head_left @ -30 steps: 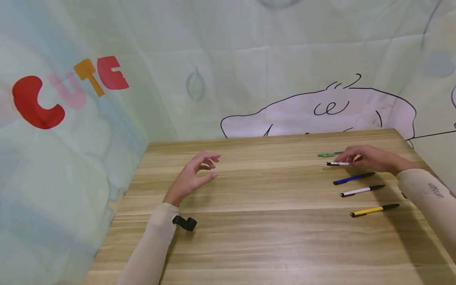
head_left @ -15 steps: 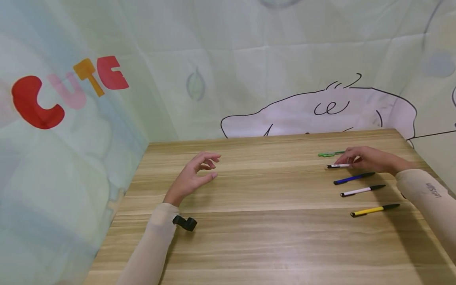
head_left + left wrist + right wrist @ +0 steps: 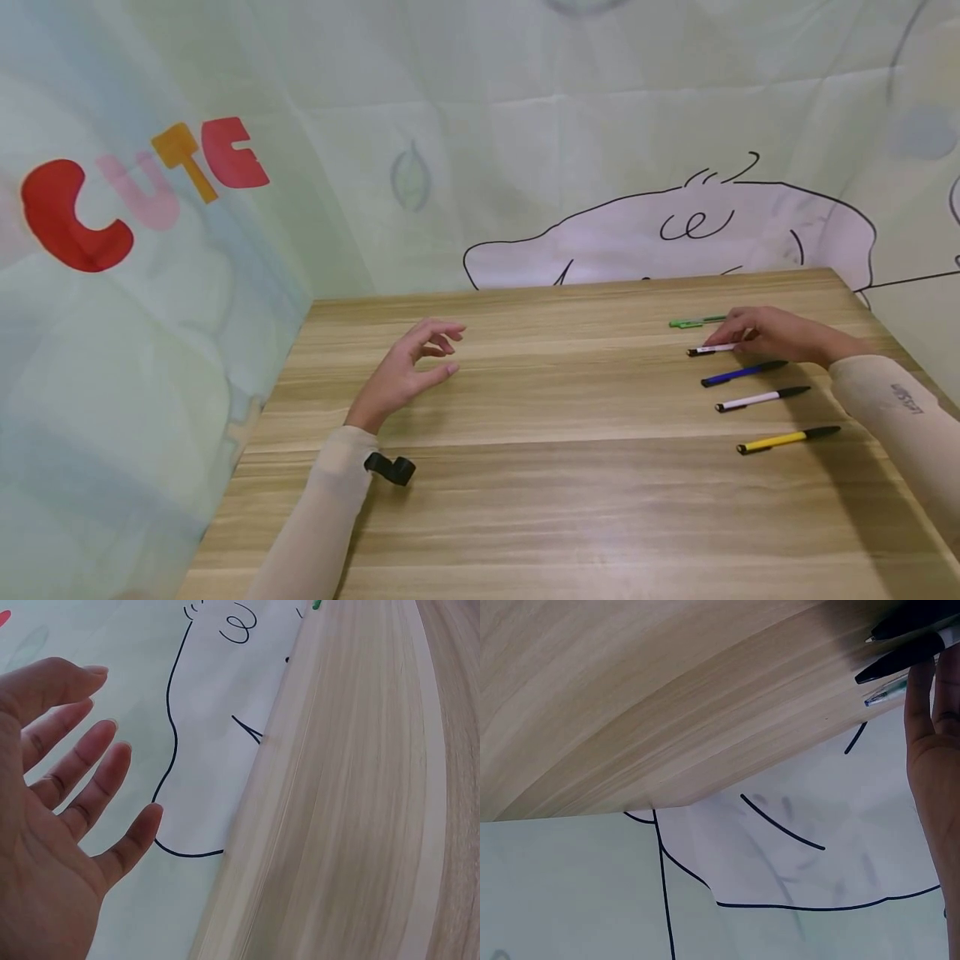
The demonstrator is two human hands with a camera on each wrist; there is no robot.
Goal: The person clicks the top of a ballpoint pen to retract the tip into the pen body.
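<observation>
At the right of the head view my right hand [image 3: 783, 333] pinches a white pen [image 3: 708, 349] with a black clip end, low over the wood. In the right wrist view, the black front end of this pen [image 3: 900, 661] shows beside my fingers. Just behind it lies a green pen [image 3: 693, 322], partly covered by the hand. Nearer to me a blue pen [image 3: 731, 377], a second white pen [image 3: 759, 402] and a yellow pen [image 3: 783, 441] lie in a slanting column. My left hand [image 3: 408, 362] hovers at the left, fingers loosely bent and holding nothing.
The wooden table [image 3: 555, 500] reaches back to a printed cloth backdrop [image 3: 525, 150] with a cartoon outline and coloured letters. Another side of that cloth borders the table on the left. A black strap piece [image 3: 390, 469] sticks out from the left sleeve.
My right hand has shifted the white pen slightly toward me, farther from the green pen. The left hand and the other pens have stayed put.
</observation>
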